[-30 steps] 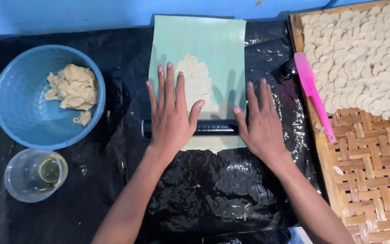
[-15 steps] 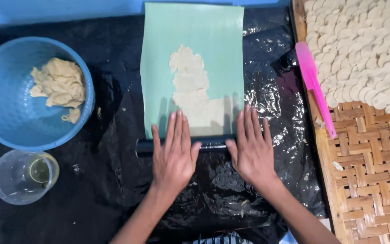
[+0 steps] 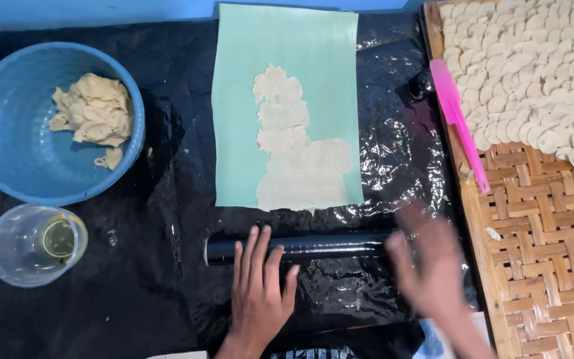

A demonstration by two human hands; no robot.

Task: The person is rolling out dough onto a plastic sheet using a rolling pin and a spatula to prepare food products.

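My left hand [image 3: 258,299] lies flat, palm down, on the black plastic sheet [image 3: 154,286], fingers spread and stretched forward so that the tips rest on top of the dark roller [image 3: 300,246]. Nothing is gripped; the fingers only press on it from above. The roller lies crosswise just below the near edge of the green mat [image 3: 287,100], apart from it by a thin strip of plastic.

My right hand [image 3: 426,266] is blurred with motion near the roller's right end. It looks open, fingers loosely spread, but I cannot tell whether it touches the roller or holds anything.

On the mat lies a thin, flattened sheet of pale dough [image 3: 297,156], ragged at the edges, narrow at the far end and wider toward me, reaching right down to the mat's near edge.

To my left stands a blue bowl [image 3: 8,153] with a lump of dough [image 3: 94,113] against its far right wall. Just in front of it sits a clear cup [image 3: 8,249] with a little yellowish liquid at the bottom.

To my right is a woven tray [image 3: 546,252], its far part covered with small pale dough pieces [image 3: 533,73] laid overlapping. A pink scraper [image 3: 458,119] lies along the tray's left rim, one end pointing toward me.
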